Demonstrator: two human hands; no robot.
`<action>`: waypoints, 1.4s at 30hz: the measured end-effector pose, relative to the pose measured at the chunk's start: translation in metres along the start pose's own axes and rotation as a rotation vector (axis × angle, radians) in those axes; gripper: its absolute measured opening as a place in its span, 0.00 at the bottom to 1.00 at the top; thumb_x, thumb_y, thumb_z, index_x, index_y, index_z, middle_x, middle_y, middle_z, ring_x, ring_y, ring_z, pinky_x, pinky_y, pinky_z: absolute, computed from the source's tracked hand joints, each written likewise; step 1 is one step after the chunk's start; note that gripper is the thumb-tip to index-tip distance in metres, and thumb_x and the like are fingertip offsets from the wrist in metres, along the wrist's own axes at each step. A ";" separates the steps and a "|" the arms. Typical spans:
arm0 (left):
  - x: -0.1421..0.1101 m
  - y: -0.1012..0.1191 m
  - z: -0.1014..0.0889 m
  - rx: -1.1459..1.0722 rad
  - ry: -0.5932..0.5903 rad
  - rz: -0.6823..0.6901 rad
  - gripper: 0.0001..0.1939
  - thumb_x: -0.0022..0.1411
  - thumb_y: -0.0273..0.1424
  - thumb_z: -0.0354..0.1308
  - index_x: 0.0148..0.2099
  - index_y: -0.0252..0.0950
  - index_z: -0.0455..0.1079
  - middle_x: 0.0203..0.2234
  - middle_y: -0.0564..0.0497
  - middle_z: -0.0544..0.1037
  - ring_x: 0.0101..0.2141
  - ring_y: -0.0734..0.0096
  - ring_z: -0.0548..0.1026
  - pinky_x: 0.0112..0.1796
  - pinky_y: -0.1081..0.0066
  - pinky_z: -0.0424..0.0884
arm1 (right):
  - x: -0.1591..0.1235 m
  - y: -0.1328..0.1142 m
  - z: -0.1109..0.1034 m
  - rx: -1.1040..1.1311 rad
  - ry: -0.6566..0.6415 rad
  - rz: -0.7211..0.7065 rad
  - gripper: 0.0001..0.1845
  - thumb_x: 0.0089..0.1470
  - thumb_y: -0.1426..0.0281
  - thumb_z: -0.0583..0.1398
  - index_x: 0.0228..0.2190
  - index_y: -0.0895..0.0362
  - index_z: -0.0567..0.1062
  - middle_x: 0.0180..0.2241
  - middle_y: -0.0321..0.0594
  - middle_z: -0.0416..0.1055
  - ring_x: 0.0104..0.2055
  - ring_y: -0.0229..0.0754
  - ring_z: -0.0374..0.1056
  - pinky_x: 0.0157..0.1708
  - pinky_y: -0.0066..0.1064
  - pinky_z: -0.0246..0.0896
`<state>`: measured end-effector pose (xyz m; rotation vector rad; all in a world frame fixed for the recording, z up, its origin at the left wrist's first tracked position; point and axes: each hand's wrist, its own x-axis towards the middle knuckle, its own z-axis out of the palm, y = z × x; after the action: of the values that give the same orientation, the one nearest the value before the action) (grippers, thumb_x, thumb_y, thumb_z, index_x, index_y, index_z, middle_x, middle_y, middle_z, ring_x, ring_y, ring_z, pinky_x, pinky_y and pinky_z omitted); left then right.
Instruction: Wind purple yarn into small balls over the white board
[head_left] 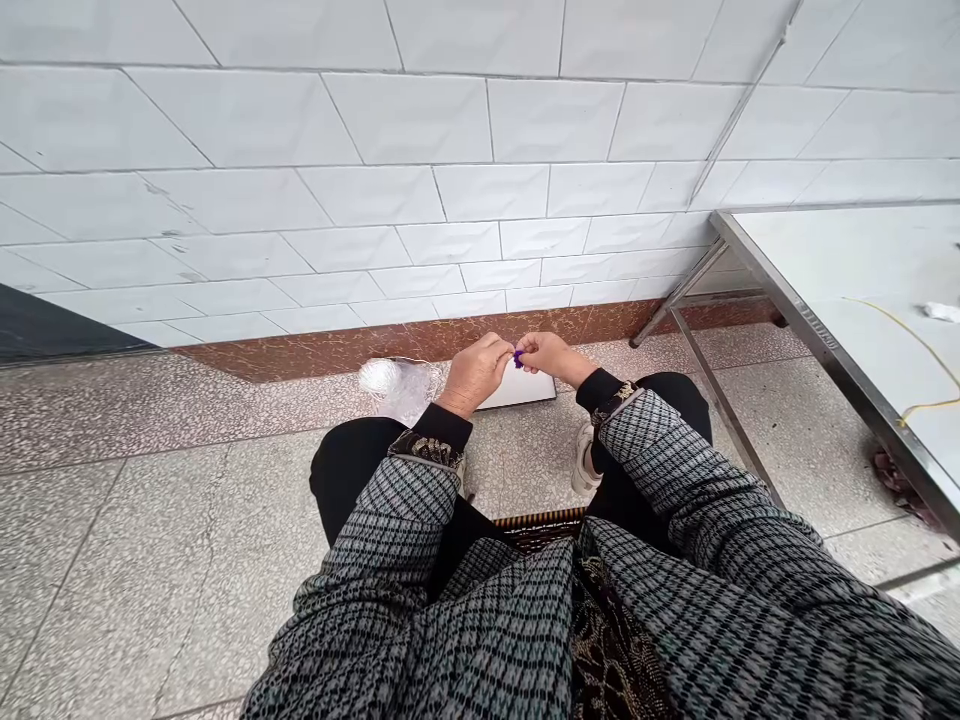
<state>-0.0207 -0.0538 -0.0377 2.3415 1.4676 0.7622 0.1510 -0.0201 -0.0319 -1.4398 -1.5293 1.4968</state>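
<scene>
Partly hidden: the small purple piece (518, 357) is showing only as a sliver between the fingertips; its shape and material are too small to make out.
Cut off: the white flat object (520, 388) on the floor is lying mostly behind the hands, and the steel table (825, 345) is running out of the picture on the right.
Hard to read: the clear plastic bag (397, 385) is lying crumpled by the wall; its contents are not showing.
Left hand (474, 372): fingers are curling in narrow, with the tips pinching the purple piece from the left.
Right hand (546, 355): fingers are closing tight too, pinching the same piece from the right, so both hands are meeting at it.
Where the piece is: it is hanging in the air between the two hands, above the floor and in front of the knees, near the tiled wall.
Counts: one purple piece, two hands, one bag, one white flat object, one table, one yellow cord (926, 350) lying on the table, one white shoe (583, 460) showing.
</scene>
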 end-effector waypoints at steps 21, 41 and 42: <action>0.001 0.005 0.010 -0.167 -0.099 0.050 0.11 0.67 0.30 0.54 0.39 0.37 0.78 0.34 0.46 0.78 0.37 0.63 0.76 0.41 0.68 0.70 | -0.002 -0.009 -0.012 -0.044 0.203 0.008 0.14 0.50 0.85 0.61 0.24 0.56 0.68 0.14 0.26 0.64 0.17 0.31 0.59 0.20 0.22 0.54; 0.003 0.007 0.015 -0.304 -0.192 0.012 0.10 0.65 0.28 0.55 0.35 0.37 0.78 0.34 0.48 0.81 0.37 0.64 0.77 0.42 0.68 0.71 | -0.002 -0.011 -0.019 0.140 0.142 0.002 0.11 0.49 0.83 0.60 0.25 0.56 0.67 0.16 0.26 0.64 0.19 0.31 0.60 0.23 0.22 0.57; 0.002 0.007 0.014 -0.272 -0.185 0.042 0.10 0.66 0.28 0.55 0.36 0.37 0.78 0.34 0.48 0.80 0.37 0.64 0.77 0.42 0.68 0.71 | -0.002 -0.010 -0.019 0.023 0.164 -0.023 0.12 0.48 0.83 0.61 0.25 0.56 0.67 0.17 0.26 0.64 0.19 0.31 0.59 0.23 0.23 0.56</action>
<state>-0.0065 -0.0545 -0.0455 2.1771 1.1634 0.6864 0.1658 -0.0135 -0.0177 -1.4878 -1.4201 1.3437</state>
